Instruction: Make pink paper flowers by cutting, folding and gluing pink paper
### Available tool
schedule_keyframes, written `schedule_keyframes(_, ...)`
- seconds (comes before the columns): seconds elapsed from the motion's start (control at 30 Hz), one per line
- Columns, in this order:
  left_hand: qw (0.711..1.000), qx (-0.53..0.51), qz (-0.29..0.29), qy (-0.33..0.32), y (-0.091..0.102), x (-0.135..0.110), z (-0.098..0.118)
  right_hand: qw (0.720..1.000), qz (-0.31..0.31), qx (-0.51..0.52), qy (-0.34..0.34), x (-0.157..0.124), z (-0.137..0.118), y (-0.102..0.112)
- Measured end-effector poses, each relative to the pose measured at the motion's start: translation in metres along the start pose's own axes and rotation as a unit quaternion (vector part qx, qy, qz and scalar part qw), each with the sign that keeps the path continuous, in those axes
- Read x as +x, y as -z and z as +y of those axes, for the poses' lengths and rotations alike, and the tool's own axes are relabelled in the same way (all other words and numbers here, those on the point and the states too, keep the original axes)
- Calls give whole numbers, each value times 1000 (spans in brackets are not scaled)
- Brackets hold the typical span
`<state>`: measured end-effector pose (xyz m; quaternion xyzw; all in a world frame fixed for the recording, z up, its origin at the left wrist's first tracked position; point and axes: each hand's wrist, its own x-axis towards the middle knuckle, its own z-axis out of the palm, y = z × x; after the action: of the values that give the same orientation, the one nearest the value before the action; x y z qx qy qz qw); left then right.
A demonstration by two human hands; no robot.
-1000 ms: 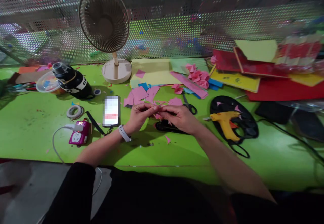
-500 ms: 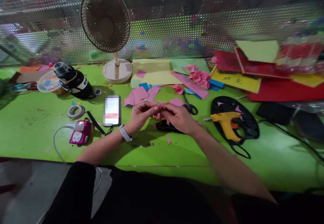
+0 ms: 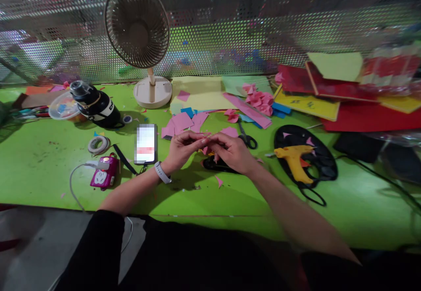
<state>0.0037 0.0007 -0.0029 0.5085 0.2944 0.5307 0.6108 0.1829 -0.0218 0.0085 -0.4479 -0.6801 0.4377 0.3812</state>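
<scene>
On my feed the left hand (image 3: 184,150) and right hand (image 3: 230,151) have barely shifted this past second, so I judge the fine fingerwork is continuing in place. Their fingertips meet just nearer me than the pink paper pieces (image 3: 182,123); I can't tell whether they grip one. The right hand partly hides a black object (image 3: 213,165), too obscured to identify.

Forearms (image 3: 133,192) angled inward, left hand (image 3: 182,150) beside right hand (image 3: 235,153), fingers (image 3: 199,143) pinched.
</scene>
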Motion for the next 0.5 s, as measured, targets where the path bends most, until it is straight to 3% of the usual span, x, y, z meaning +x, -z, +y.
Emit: schedule_keyframes(0.5, 999, 23, 9, 26, 0, 1, 5, 999, -3, -52, 15, 0, -1, 1)
